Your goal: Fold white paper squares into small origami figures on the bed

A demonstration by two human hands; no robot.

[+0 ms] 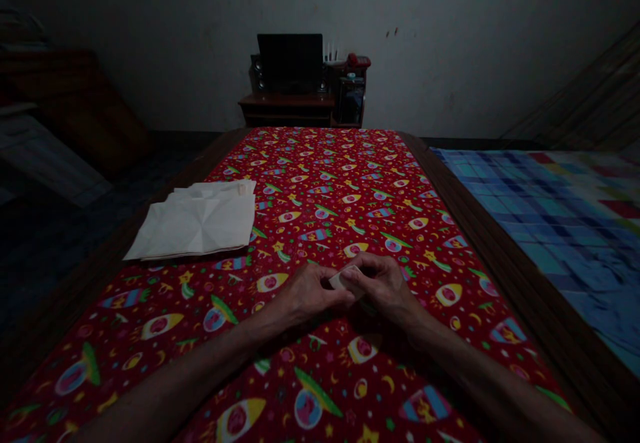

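Note:
Between my two hands is a small folded piece of pale paper [341, 281], held just above the red patterned cloth. My left hand [313, 291] pinches its left side, thumb and fingers closed. From the other side, my right hand [384, 286] grips it with the thumb lying over the top. Much of the paper is hidden by the fingers. To the left, a stack of creased white paper sheets [200, 223] lies on the cloth, apart from both hands.
The red cloth [310, 243] with rockets covers a long dark surface. At its far end stand a monitor [291, 63], a desk [285, 101] and a red telephone [358, 61] by the wall. A blue checked cloth [545, 223] spreads out on the right. Wooden furniture [70, 103] stands at left.

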